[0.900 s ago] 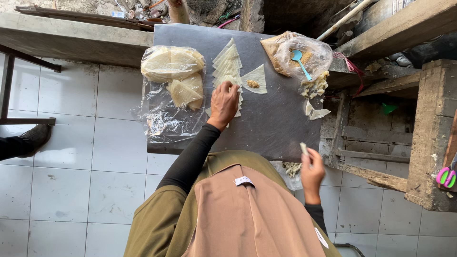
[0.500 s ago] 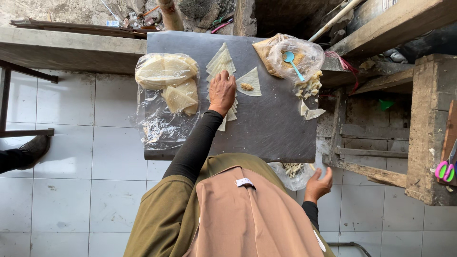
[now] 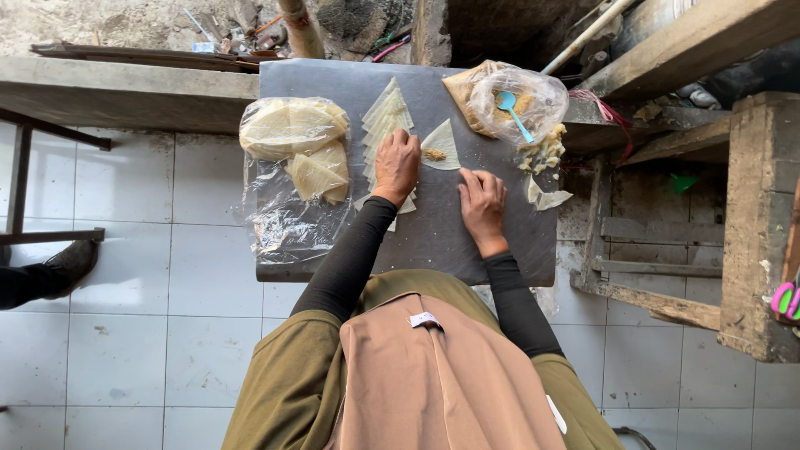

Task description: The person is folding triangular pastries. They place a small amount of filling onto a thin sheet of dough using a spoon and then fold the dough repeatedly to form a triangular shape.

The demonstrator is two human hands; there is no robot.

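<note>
1. Right hand (image 3: 482, 202) has come up from below the board's edge and now lies on the board (image 3: 467, 250), palm down, fingers loosely spread, grasping nothing; left hand (image 3: 397, 165) remains on the wrapper stack.
2. Left hand: flat, fingers extended, pressing on the stack of wrappers (image 3: 385, 121); nothing clasped.
3. Wrappers: pale triangular sheets fanned in a column, upper board centre, partly under the left hand.
4. Single wrapper (image 3: 443, 143): lies just right of the left hand, above the right hand, apart from its fingertips; carries a small heap of filling (image 3: 434, 154).
5. Clear bag (image 3: 521, 104): upper right of board, open; holds yellowish filling and a blue spoon (image 3: 512, 111), handle pointing down-right.
6. Folded pieces (image 3: 543, 152): small cluster just below the bag; another loose piece (image 3: 546, 198) lower right.
7. Plastic sheet bag (image 3: 287, 200): left side of board; holds a round stack of dough sheets (image 3: 287, 127) and cut triangles (image 3: 318, 173).
8. Board: dark grey, resting on a concrete ledge (image 3: 125, 92), over white tiled floor (image 3: 142, 333).
</note>
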